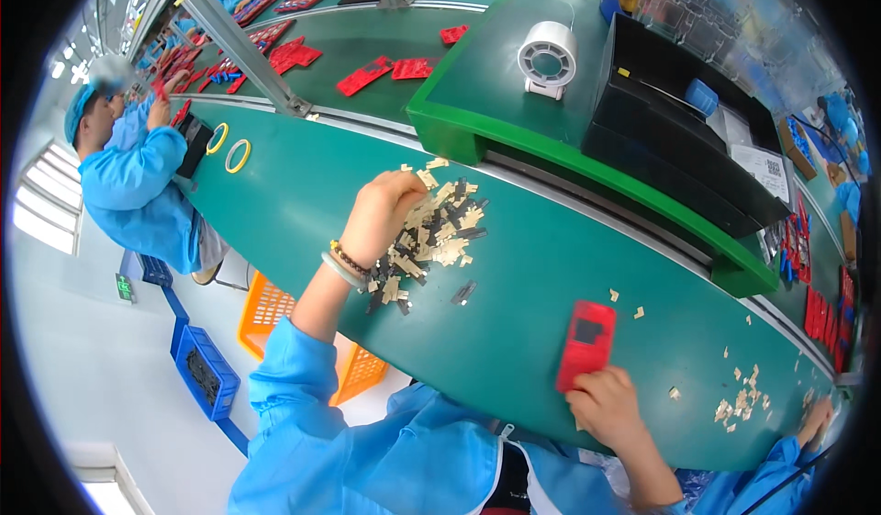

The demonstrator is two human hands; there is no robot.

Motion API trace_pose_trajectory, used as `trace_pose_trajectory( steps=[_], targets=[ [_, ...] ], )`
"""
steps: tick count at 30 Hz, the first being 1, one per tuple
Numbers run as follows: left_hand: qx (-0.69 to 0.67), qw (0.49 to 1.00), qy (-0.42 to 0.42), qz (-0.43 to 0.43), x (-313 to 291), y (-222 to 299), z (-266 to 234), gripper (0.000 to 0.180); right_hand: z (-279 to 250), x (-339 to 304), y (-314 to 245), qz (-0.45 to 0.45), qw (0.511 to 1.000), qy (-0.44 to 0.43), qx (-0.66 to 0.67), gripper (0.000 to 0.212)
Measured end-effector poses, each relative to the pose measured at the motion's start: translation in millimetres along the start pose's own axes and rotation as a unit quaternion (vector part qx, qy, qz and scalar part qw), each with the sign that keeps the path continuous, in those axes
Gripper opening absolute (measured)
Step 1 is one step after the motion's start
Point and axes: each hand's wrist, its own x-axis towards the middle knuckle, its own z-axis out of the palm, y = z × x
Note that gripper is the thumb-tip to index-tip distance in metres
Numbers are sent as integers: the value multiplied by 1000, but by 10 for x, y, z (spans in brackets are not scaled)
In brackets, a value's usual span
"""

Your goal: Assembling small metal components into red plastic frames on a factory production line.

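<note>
My left hand [385, 212] reaches over the upper left edge of a loose pile of small cream and black flat pieces [427, 244]. Its fingertips are pinched together at the pile; what they hold, if anything, is too small to make out. A beaded bracelet and a pale bangle circle that wrist. My right hand [606, 409] grips the near end of a flat red plate [580, 359], tilted slightly over the green table [514, 331]. A black patch [587, 330] with an irregular outline shows on the plate. One dark piece [464, 292] lies apart from the pile.
A green raised shelf [477, 102] carries a white fan [548, 54] and a black bin [679, 129]. Small cream scraps [743, 400] lie at the right. Two tape rolls [239, 155] are near a co-worker [138, 180] at left. Orange crates [266, 308] stand below the table edge.
</note>
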Motion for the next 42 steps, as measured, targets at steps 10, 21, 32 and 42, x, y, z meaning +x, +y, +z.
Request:
trace_pose_trajectory(
  steps=[10, 21, 32, 42],
  targets=[
    [-641, 752, -62, -141, -332, 1135, 905, 11, 187, 848, 76, 268, 837, 213, 426, 29],
    [-458, 875, -137, -79, -443, 1548, 1008, 4, -71, 557, 229, 236, 827, 309, 406, 16],
    [-321, 929, -45, 177, -421, 1605, 906, 7, -140, 471, 4, 206, 894, 258, 303, 12],
    [-221, 872, -71, 430, -398, 1495, 922, 24, -341, 250, 148, 263, 908, 211, 250, 21]
  ],
)
